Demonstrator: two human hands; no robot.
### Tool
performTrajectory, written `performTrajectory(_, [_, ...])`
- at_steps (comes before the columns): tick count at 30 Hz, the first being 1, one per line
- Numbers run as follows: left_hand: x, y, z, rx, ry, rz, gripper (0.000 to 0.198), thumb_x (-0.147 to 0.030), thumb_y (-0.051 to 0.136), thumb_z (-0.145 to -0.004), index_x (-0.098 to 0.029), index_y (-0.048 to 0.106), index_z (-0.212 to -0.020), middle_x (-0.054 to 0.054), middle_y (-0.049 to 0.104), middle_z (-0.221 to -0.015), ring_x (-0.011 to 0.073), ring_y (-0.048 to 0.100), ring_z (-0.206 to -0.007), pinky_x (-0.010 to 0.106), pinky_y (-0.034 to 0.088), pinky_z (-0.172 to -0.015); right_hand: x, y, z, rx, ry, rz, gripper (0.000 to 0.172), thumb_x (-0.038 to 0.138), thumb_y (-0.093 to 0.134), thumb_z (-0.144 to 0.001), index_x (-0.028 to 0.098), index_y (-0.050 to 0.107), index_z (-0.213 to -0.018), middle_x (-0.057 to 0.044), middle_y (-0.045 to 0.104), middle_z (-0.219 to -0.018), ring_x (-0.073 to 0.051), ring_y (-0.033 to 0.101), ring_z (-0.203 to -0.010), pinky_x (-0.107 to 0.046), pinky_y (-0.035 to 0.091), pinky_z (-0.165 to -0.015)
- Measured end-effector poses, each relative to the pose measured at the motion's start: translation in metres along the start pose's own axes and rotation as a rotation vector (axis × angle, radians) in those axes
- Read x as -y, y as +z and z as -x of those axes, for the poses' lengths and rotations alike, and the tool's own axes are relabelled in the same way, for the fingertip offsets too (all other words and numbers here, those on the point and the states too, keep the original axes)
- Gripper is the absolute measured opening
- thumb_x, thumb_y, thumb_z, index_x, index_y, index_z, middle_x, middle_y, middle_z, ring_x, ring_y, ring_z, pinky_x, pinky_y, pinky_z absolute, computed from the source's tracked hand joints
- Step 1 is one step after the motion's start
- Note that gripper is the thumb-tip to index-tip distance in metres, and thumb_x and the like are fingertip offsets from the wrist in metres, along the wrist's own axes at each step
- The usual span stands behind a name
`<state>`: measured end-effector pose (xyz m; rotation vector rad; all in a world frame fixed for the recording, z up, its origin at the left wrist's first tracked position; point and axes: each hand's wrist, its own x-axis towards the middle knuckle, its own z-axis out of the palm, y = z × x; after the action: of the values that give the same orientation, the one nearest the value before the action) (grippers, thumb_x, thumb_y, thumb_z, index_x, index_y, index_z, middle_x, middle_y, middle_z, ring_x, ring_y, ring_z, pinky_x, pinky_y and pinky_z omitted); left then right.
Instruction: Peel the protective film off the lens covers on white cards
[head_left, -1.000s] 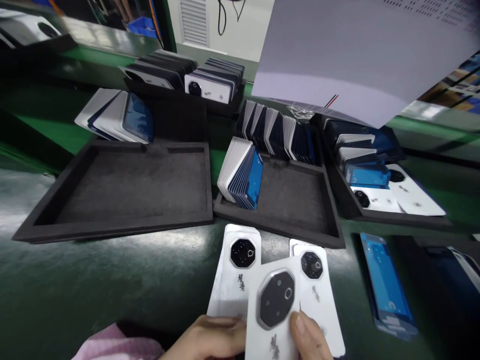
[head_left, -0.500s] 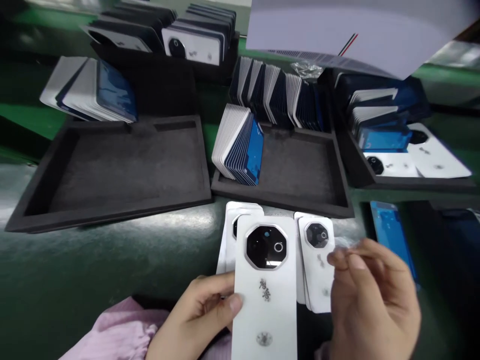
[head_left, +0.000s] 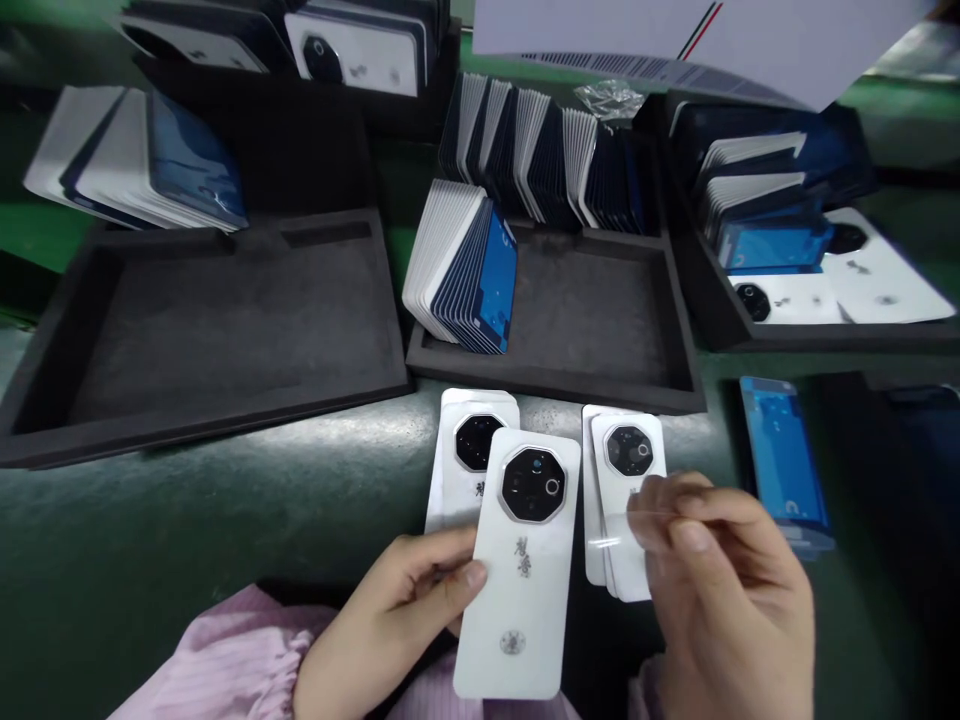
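White phone cover [head_left: 521,570], unreadable ink logo

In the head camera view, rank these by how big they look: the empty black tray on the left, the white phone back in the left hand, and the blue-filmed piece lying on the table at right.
1. Empty black tray
2. White phone back, though nearness to the camera enlarges it
3. Blue-filmed piece

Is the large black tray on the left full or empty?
Empty. The large black tray shows only its bare dark floor; the stack of covers leans behind its far rim, not inside.
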<state>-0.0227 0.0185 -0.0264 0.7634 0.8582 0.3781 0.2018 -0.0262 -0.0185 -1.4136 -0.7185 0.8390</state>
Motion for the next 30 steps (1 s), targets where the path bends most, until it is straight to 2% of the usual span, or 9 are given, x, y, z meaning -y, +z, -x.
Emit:
performTrajectory(3, [0.0018, 0.0003, 0.0003, 0.028, -0.008, -0.032, 0.032, -0.049, 0.069, -0.098, -0.030, 0.083, -0.119, 0.000, 0.072, -0.078, 0.0136, 0.061, -0.068, 0.018, 0.051, -0.064, 0.0019, 0.0024, 0.0002, 0.121, 0.016, 0.137, 0.008, 0.021, 0.077, -0.090, 0.025, 0.073, -0.085, 0.001, 0.067, -0.083, -0.012, 0.063, -0.076, -0.020, 0.053, -0.063])
performTrajectory(10, [0.0048, -0.0015, 0.0005, 0.095, -0.021, -0.079, 0.034, -0.048, 0.065, -0.100, -0.028, 0.081, -0.122, 0.000, 0.064, -0.076, 0.0132, 0.053, -0.067, 0.020, 0.045, -0.062, 0.0013, 0.0063, -0.0037, 0.258, -0.155, 0.317, 0.021, 0.012, 0.072, -0.093, 0.032, 0.074, -0.096, 0.004, 0.071, -0.090, -0.009, 0.068, -0.085, -0.014, 0.055, -0.069])
performTrajectory(17, [0.0038, -0.0001, -0.0006, 0.119, -0.009, -0.084, 0.031, -0.044, 0.062, -0.102, -0.026, 0.082, -0.118, -0.001, 0.057, -0.072, 0.0122, 0.047, -0.064, 0.020, 0.040, -0.060, -0.0016, 0.0065, -0.0036, 0.282, -0.253, 0.408, 0.024, 0.008, 0.070, -0.094, 0.031, 0.073, -0.101, 0.003, 0.071, -0.095, -0.009, 0.067, -0.090, -0.016, 0.053, -0.070])
performTrajectory(30, [0.0070, -0.0020, -0.0006, 0.090, -0.023, -0.106, 0.035, -0.048, 0.064, -0.100, -0.027, 0.081, -0.121, 0.002, 0.066, -0.079, 0.0139, 0.051, -0.065, 0.023, 0.045, -0.062, -0.0046, 0.0074, -0.0046, 0.275, -0.337, 0.502, 0.025, 0.006, 0.071, -0.093, 0.029, 0.073, -0.102, 0.002, 0.073, -0.097, -0.011, 0.067, -0.091, -0.020, 0.055, -0.071])
